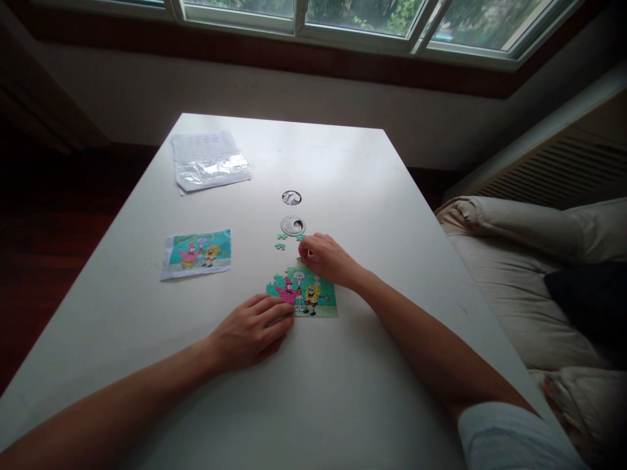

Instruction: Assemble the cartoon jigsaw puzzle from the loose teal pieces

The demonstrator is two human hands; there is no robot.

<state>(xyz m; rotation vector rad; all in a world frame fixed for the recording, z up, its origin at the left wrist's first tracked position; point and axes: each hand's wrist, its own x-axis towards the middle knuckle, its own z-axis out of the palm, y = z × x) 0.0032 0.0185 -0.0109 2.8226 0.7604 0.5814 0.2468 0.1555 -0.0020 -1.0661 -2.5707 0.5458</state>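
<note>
A partly assembled cartoon jigsaw puzzle lies on the white table, its upper left edge uneven. My left hand rests flat at the puzzle's lower left side, fingertips touching its edge. Just above the puzzle, my right hand has thumb and fingers pinched together. A small teal puzzle piece shows at those fingertips, mostly hidden. Several loose pieces are near the right hand, among them a green puzzle piece and another puzzle piece.
To the left lies a picture sheet with the same cartoon. Farther back is a clear plastic sleeve with paper. Two round inserts, a near one and a far one, sit in the table. A beige sofa stands right.
</note>
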